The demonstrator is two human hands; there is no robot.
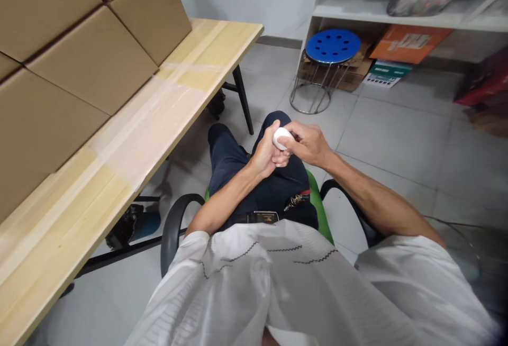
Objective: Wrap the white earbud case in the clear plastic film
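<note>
A small white rounded object (pixel 282 137) is held above my lap, with parts of it covered by my fingers. It looks smooth, but its exact kind cannot be made out. My left hand (pixel 266 154) is closed around it from the left and below. From the right, my right hand (pixel 308 142) grips the same object, its thumb pressed against the near side and the curled fingers partly hidden behind.
I sit on a green chair (pixel 314 182) with black armrests. At left, a wooden table (pixel 198 87) carries several cardboard boxes (pixel 95 60). Ahead stand a blue stool (pixel 332 45), an orange box (pixel 410 43) and a white shelf (pixel 353 6).
</note>
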